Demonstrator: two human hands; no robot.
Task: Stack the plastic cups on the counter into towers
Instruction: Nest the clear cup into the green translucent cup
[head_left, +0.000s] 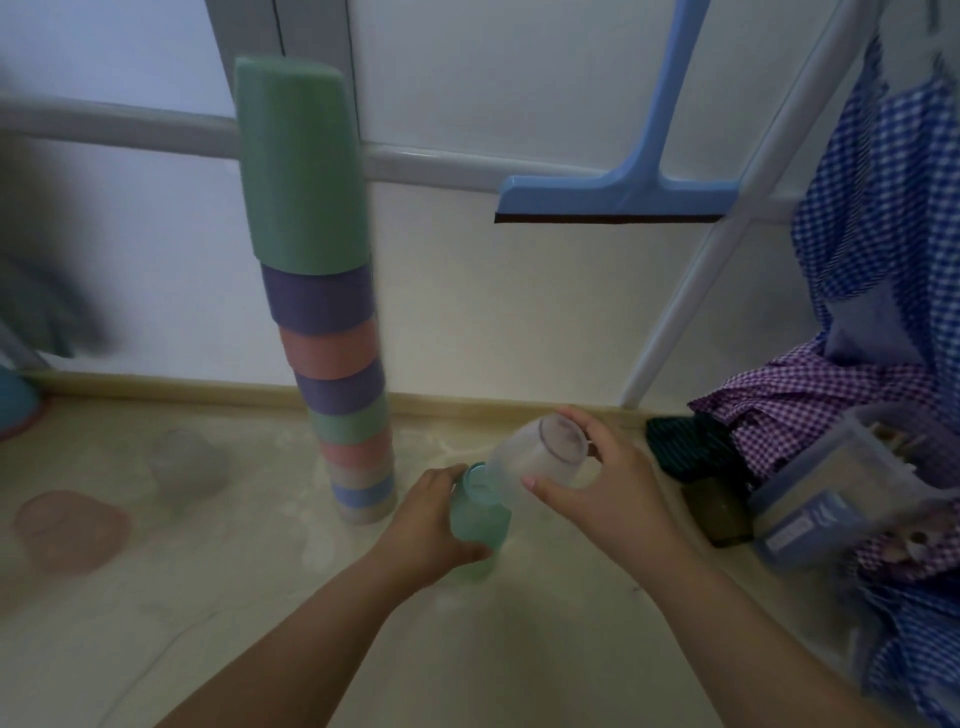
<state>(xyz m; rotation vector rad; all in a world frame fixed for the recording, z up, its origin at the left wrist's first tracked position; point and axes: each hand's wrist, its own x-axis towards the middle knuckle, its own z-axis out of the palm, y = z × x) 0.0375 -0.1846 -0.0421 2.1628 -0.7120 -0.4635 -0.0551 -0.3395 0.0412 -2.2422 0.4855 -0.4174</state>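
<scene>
- Head view: the step in hand is judged to be seating the clear cup (540, 457) over the teal cup (480, 519), starting a second tower just right of the tall tower (332, 332).
- Procedure, as judged: bring the clear cup fully mouth-down, centre its rim over the teal cup's base, lower it straight, and release only once it sits level.
- Keep the teal cup pinned to the counter (260, 597) during the lowering; a sideways push could send it toward the tall tower, which looks tall and slender enough to topple easily.
- Right hand (597, 483): fingers curled round the clear cup, thumb on its near wall, fingertips at its base. The cup is tilted, base up and toward the hand, mouth angled down-left and touching or just above the teal cup's top; motion blur prevents telling which.
- Left hand (431, 525): wrapped round the teal cup's left side, steadying it upright on the counter.
- Cups not yet stacked: another clear cup (187, 462) and a pink cup (70, 530) lie well to the left of the left hand, beyond the tall tower.
- A dark container (719, 512) sits near the right hand, on its right.
</scene>
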